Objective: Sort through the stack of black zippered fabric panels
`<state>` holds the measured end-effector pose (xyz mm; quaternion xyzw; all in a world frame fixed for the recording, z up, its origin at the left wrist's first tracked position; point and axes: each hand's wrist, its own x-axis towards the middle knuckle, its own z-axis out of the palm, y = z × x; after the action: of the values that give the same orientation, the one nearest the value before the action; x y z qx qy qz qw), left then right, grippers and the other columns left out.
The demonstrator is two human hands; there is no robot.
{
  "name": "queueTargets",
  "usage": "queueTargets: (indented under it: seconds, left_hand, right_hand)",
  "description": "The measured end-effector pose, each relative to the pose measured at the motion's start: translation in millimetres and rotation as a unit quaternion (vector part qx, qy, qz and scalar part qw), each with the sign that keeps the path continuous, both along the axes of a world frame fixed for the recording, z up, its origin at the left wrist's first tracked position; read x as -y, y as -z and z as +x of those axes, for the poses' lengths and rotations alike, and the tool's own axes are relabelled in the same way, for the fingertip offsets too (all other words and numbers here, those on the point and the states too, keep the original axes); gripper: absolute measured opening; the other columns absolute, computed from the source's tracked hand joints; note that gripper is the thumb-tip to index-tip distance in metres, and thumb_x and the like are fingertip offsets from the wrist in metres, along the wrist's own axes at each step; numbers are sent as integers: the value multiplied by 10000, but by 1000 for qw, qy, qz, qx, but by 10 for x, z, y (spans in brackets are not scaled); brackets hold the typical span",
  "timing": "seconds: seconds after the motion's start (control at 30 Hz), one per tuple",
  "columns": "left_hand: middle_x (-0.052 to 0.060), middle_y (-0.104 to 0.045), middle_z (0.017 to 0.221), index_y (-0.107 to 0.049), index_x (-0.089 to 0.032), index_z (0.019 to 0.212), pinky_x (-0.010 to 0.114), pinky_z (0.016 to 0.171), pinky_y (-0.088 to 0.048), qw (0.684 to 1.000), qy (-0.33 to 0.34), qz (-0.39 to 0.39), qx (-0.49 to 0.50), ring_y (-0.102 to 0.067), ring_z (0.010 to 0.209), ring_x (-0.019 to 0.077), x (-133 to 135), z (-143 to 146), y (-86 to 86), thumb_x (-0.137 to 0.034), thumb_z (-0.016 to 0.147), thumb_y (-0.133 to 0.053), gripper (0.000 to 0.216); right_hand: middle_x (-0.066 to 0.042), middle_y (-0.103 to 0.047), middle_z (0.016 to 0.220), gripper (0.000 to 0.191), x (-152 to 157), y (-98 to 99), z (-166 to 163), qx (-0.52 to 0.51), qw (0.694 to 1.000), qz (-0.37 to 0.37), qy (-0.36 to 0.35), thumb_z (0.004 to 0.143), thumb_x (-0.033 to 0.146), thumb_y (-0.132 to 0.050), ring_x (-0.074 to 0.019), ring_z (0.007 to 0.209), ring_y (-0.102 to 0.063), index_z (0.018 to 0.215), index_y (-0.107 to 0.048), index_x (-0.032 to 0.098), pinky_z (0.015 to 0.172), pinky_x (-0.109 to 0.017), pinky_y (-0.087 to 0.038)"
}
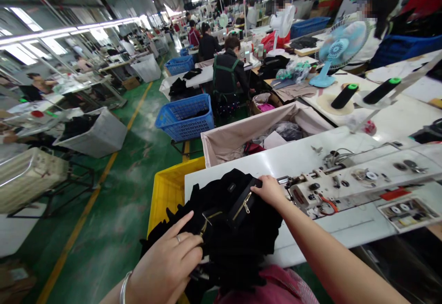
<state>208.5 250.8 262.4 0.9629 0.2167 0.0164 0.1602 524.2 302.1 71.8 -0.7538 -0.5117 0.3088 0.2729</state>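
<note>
A pile of black fabric pieces (214, 193) lies at the left end of the white sewing table and hangs over its near edge. My right hand (271, 190) is closed on the corner of a black zippered fabric panel (238, 203) on top; its gold zipper and puller face up. My left hand (172, 255) lies over the near left of the pile, index finger stretched out and the other fingers curled. A small dark, partly shiny object shows under those fingers, too hidden to name. Another gold zipper (206, 223) is beside my left fingertips.
A sewing machine (345, 180) extends right across the white table (331, 235). A yellow bin (169, 193) stands at the table's left end, a cloth-lined bin (221, 143) behind. Beyond are a blue crate (186, 117), a fan (334, 51), black thread cones (345, 96) and seated people.
</note>
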Motion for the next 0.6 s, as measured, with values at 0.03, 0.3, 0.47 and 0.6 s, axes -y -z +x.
queueTargets:
  seconds: [0.03, 0.3, 0.47, 0.6]
  left_hand:
    - [25, -649, 988, -596, -188, 904, 479, 1229, -171, 1000, 2, 1, 0, -595, 894, 185, -1, 5, -10, -73, 699, -508, 251]
    - [148, -382, 1498, -554, -158, 814, 386, 861, -503, 997, 7, 73, -38, -583, 954, 221, 46, 35, 45, -21, 750, -403, 214]
    - [68, -668, 1129, -583, -205, 859, 354, 773, -496, 999, -24, 37, -27, -595, 825, 212, 152, -146, 74, -113, 758, -504, 159]
    - [-3, -706, 1062, -621, -265, 986, 295, 865, -510, 990, -132, 57, -4, -650, 921, 198, 114, -731, -119, -268, 791, -650, 197]
  right_hand:
    - [-139, -645, 970, 228, 13, -14, -6, -6, 1000, 5, 0, 724, 288, -689, -317, 1007, -589, 894, -617, 153, 915, -434, -430]
    - [35, -651, 836, 80, 770, -1023, -731, -218, 944, 100, -226, 889, 299, -598, -133, 781, -613, 891, -559, 229, 726, -222, -445]
    - [6, -703, 901, 271, 764, -1196, -959, -252, 878, 40, -404, 983, 419, -461, -138, 806, -652, 983, -648, 223, 723, -224, -475]
    - [-67, -596, 1312, 390, 127, -614, -908, -27, 953, 31, -301, 994, 471, -407, -221, 1233, -519, 1251, -603, 253, 1074, -381, -353]
